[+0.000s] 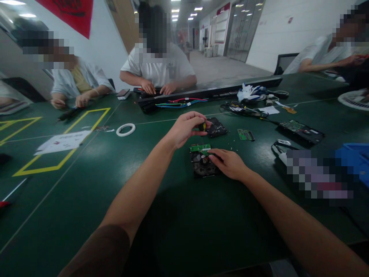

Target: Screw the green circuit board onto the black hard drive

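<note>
My left hand (188,127) is closed around a small screwdriver (203,126) with a black-and-yellow handle, held above the table; its tip is hard to make out. Below it lies a hard drive (201,167), its underside up, with a green circuit board (199,147) along the far edge. My right hand (229,163) has its thumb and index finger drawn together on the right side of this drive. Just beyond my left hand rests a second black hard drive (216,127), partly hidden by the fingers. A loose circuit board (245,134) lies to the right.
Small bits (233,149) are scattered near the drives. Another drive (301,131), cables (242,109) and white gloves (251,92) lie right. A long black bar (213,92) crosses the far side. A white ring (125,129) sits left. Several people work around the table.
</note>
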`<state>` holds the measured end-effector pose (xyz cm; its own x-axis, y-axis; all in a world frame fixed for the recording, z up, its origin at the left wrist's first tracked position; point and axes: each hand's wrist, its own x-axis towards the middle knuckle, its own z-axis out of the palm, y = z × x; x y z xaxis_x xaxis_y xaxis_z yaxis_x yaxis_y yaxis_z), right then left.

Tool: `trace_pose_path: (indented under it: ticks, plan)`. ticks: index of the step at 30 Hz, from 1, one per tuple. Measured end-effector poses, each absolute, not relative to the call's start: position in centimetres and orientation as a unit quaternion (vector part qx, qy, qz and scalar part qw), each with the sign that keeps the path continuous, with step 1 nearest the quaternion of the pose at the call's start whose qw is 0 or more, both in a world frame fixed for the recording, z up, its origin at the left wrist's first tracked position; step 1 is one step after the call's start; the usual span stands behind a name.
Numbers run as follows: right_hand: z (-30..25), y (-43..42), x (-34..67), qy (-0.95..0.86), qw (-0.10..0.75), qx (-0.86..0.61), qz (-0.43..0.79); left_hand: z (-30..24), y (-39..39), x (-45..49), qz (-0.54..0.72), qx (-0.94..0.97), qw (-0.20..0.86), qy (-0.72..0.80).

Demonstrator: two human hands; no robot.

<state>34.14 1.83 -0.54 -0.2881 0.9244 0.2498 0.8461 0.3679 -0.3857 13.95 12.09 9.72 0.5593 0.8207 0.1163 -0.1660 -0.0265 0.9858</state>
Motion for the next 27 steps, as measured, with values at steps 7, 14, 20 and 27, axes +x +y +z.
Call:
trace_pose_path:
  ticks: [7, 14, 20, 27]
  plan:
    - [-0.3, 1.8, 34.0, -0.797, 0.217, -0.557, 0.091, 9.4, 12.5, 14.8, 0.41, 0.624, 0.596, 0.295]
    - [-0.5, 1.9, 34.0, -0.798, 0.216, -0.555, 0.088, 9.0, 13.4, 15.2, 0.436, 0.705, 0.475, 0.296]
    - [-0.6, 2.0, 34.1, -0.797, 0.215, -0.558, 0.087, 9.4, 13.7, 14.0, 0.431, 0.744, 0.409, 0.305]
    - [-0.7, 2.0, 34.2, -0.8, 0.21, -0.556, 0.083, 9.3, 13.8, 14.2, 0.435, 0.757, 0.394, 0.289]
